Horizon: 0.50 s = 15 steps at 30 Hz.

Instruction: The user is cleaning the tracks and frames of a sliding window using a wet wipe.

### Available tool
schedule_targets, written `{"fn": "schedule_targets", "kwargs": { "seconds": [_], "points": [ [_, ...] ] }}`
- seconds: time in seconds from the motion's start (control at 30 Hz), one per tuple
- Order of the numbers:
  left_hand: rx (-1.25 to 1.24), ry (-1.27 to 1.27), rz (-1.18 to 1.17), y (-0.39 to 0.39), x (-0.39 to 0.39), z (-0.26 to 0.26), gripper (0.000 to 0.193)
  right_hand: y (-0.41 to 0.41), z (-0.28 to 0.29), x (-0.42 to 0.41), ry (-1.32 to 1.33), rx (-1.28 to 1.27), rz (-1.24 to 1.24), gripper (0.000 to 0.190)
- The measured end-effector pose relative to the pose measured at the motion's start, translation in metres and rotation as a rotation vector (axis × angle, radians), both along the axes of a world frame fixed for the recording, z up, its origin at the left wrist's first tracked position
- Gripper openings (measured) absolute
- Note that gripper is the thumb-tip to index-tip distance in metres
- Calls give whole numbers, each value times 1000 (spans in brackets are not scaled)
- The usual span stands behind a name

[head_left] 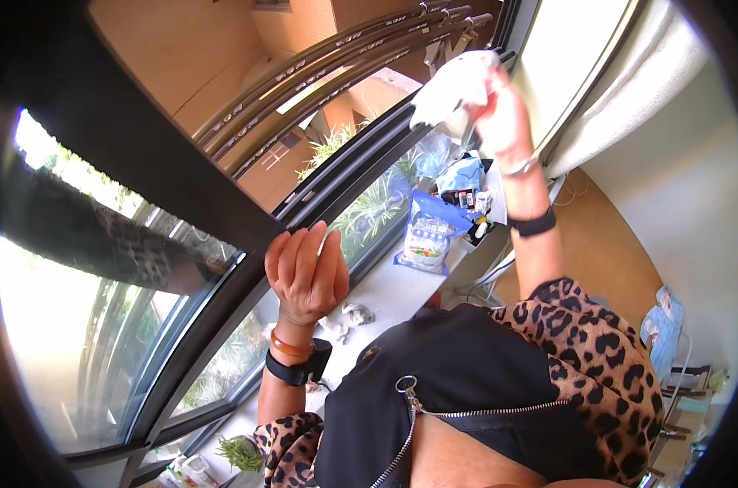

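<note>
My right hand (504, 125) holds a white cloth or wipe (451, 88) up by the far end of the window track (375, 143). Part of the cloth hangs over the dark rail. On the near side, my left hand (308, 271) curls its fingers against the edge of the dark window sash frame (256, 226); its thumb is hidden. Crumpled greyish-white wipes (350, 318) lie on the white windowsill (387, 287) beside the left wrist. A blue and white plastic packet (430, 235) stands on the sill below the right hand.
Behind the packet is a container of mixed items with a blue cloth or mask (460, 175). Metal railings (320, 79) run outside the open window. A white curtain (631, 91) hangs at right. A small green plant (241, 452) and white packages (189, 473) sit at lower left.
</note>
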<state>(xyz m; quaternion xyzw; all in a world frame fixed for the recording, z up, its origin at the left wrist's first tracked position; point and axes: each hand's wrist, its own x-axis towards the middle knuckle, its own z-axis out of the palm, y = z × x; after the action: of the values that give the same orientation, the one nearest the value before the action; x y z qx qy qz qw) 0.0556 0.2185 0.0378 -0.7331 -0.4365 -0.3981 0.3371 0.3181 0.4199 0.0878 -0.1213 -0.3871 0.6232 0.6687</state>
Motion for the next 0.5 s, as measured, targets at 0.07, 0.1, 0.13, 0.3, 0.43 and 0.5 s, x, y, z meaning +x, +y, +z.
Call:
{"fn": "schedule_targets", "kwargs": {
  "seconds": [0.07, 0.1, 0.13, 0.3, 0.43, 0.5],
  "points": [
    [-11, 30, 1, 11, 2, 3, 19, 49, 6, 41, -155, 203, -184, 9],
    [-49, 38, 40, 14, 1, 2, 18, 60, 15, 45, -246, 177, -333, 12],
    [-89, 45, 82, 17, -1, 1, 16, 70, 25, 49, -337, 150, -481, 15],
    [-88, 247, 330, 18, -13, -17, 22, 176, 10, 125, -963, 312, -927, 33],
    [-29, 328, 484, 23, -13, -24, 25, 202, -8, 140, -1797, 468, -989, 37],
    [-32, 344, 506, 17, -16, -25, 25, 202, -23, 143, -2080, 592, -933, 35]
  ]
}}
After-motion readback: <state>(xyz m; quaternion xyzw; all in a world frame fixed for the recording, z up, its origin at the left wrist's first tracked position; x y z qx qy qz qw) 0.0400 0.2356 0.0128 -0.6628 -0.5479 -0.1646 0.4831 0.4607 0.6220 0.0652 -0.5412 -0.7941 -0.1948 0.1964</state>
